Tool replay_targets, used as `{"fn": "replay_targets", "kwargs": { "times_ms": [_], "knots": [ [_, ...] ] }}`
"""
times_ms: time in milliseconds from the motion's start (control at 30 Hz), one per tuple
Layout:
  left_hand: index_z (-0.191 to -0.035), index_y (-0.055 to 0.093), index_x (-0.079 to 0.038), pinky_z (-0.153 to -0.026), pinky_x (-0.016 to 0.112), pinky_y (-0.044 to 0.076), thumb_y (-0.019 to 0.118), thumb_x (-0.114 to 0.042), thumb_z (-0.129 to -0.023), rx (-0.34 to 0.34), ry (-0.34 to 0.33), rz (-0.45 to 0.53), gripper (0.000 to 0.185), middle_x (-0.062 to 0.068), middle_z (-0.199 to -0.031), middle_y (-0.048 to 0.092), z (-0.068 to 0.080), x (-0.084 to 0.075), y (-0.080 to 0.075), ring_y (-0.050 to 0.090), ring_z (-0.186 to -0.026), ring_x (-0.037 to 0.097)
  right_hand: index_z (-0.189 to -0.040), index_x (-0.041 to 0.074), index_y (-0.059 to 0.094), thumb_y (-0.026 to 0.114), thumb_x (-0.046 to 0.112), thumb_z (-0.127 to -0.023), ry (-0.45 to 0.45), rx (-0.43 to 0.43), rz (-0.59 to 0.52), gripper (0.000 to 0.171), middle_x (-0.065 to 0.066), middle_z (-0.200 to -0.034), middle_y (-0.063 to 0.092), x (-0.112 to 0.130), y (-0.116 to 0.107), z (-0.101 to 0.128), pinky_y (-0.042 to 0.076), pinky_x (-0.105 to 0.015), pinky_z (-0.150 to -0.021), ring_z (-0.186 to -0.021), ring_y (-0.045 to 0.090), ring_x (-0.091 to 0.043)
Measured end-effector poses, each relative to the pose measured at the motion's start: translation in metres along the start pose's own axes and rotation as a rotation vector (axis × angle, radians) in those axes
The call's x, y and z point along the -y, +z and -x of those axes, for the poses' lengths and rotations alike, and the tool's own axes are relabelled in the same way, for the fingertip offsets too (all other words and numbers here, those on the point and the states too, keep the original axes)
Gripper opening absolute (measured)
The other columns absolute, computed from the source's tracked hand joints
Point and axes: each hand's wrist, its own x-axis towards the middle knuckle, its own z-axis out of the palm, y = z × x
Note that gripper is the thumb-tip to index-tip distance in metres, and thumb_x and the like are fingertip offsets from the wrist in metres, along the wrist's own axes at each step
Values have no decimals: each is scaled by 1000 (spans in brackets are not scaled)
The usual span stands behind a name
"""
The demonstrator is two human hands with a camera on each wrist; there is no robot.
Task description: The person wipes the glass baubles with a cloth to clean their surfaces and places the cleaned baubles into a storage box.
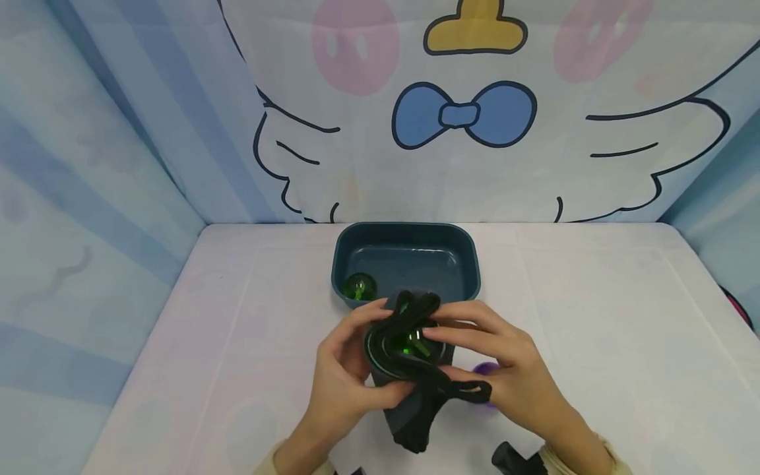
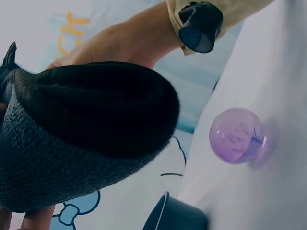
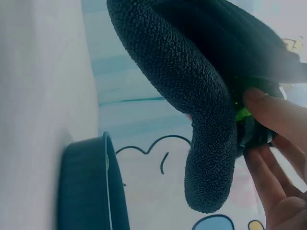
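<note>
The left wrist view shows a purple ball (image 2: 236, 135) whole on the table (image 1: 178, 396), where the head view leaves it mostly covered by the right hand (image 1: 516, 373); only the head view shows another green ball in the blue tray (image 1: 415, 264). Above the table, before the tray, the left hand (image 1: 335, 386) curls its fingers round a dark cloth (image 1: 410, 415), while the right, reaching in opposite, pinches a green ball (image 3: 242, 114) against it.
</note>
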Motion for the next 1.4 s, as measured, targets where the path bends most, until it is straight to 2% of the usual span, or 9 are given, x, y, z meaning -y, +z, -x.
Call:
{"fn": "replay_targets", "kwargs": {
  "times_ms": [100,167,400,567,667,900,1000,1267,1400],
  "knots": [
    [-128,52,10,-102,41,52,77,14,-70,28,18,-5,63,24,-140,48,1,0,0,56,-124,33,-118,6,72,72,25,-90,-55,-12,-25,34,-9,-125,64,0,1,0,50,-21,-101,-120,57,-14],
    [-128,53,9,-102,41,52,77,14,-70,38,30,-22,63,24,-140,48,1,0,1,56,-124,34,-117,5,72,75,19,-87,-32,-21,-42,34,-9,-122,65,0,1,0,52,-21,-98,-117,60,-13],
    [-124,55,6,-101,41,53,78,15,-68,37,27,-42,62,23,-139,48,4,1,3,53,-125,34,-122,-3,66,79,-13,-72,277,-5,-321,53,-7,-117,67,3,-1,2,60,-31,-84,-110,65,-15],
    [-125,52,8,-99,40,54,77,16,-68,14,30,-16,63,23,-139,48,3,1,4,57,-122,31,-124,-2,65,78,-10,-76,377,-39,-286,50,-1,-120,68,10,2,1,60,-31,-85,-112,65,-15],
    [-127,51,8,-98,38,55,75,15,-68,-11,20,9,64,21,-139,49,3,2,3,58,-120,27,-123,-1,66,79,-9,-76,303,-60,-210,49,-3,-124,66,14,4,0,59,-31,-88,-115,63,-15],
    [-128,49,10,-97,40,55,74,13,-71,-29,20,7,63,22,-137,49,4,2,5,59,-119,27,-122,7,69,67,33,-93,-65,-32,103,39,-11,-127,63,17,4,-2,48,-19,-103,-123,56,-15],
    [-128,49,10,-98,40,55,75,13,-71,-33,23,-8,62,22,-138,48,4,1,5,59,-120,28,-123,7,68,63,32,-97,-126,-22,126,37,-12,-128,62,14,6,-3,46,-21,-105,-124,54,-17],
    [-129,52,8,-99,40,54,77,13,-73,-21,17,-32,62,22,-140,47,2,0,3,57,-123,31,-121,9,70,66,30,-94,-52,-49,81,35,-10,-125,63,3,9,0,51,-19,-99,-120,58,-12],
    [-130,52,7,-101,39,53,78,12,-73,-11,5,-43,62,21,-141,47,2,0,4,57,-123,31,-125,2,66,74,8,-87,86,-46,-73,38,-8,-125,64,1,8,2,56,-22,-93,-118,61,-12]
  ]
}}
